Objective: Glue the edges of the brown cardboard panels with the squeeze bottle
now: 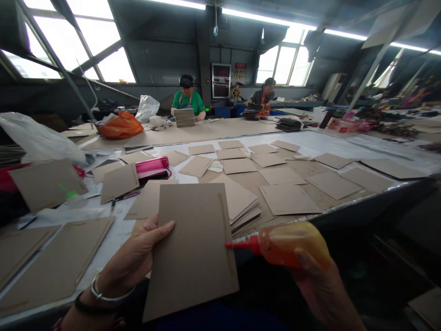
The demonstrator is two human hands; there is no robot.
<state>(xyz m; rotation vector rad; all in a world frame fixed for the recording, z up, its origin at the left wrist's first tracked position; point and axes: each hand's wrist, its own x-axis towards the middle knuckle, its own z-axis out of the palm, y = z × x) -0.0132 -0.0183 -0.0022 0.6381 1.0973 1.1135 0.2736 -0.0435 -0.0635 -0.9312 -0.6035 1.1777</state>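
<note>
One grey-brown board (pixel 195 250) held up nr centre of view, tilted, just this side of tabletop (pixel 327 146). L hand (pixel 141 250) has it by L edge: thumb pressed on front face, other fingers behind & mostly hidden; grip closed down to board thickness. Silver bangle (pixel 110 296) + dark band (pixel 91 307) on L wrist.

R hand (pixel 319 278) wrapped round orange-yellow squeeze bottle (pixel 292 243), thumb along near side; palm filled, remaining fingers out of sight behind/under it. Bottle approx. horiz., red nozzle (pixel 246 245) pointing L. Nozzle tip sits over R margin of held board, at a darker strip (pixel 225 225) running down that side. Tip contact w/ surface: can't tell.

Directly behind held board: loose stack (pixel 241 202) of similar boards, edges fanned. Beyond it & to R: many single boards (pixel 289 200) spread flat, some overlapping. Far L, nr front edge: two more boards (pixel 72 257) side by side, similar dark strip along R side. Also L: small container w/ green tip (pixel 70 194), pink case (pixel 151 166), pen (pixel 129 195) nr a propped board (pixel 120 181).

Farther back: orange bag (pixel 120 125), clear plastic bag (pixel 148 108) next to it. Co-worker in green top (pixel 198 101) behind tidy board pile (pixel 184 118); 2nd co-worker, dark patterned top (pixel 257 97), farther R, nr dark stack (pixel 253 111).
</note>
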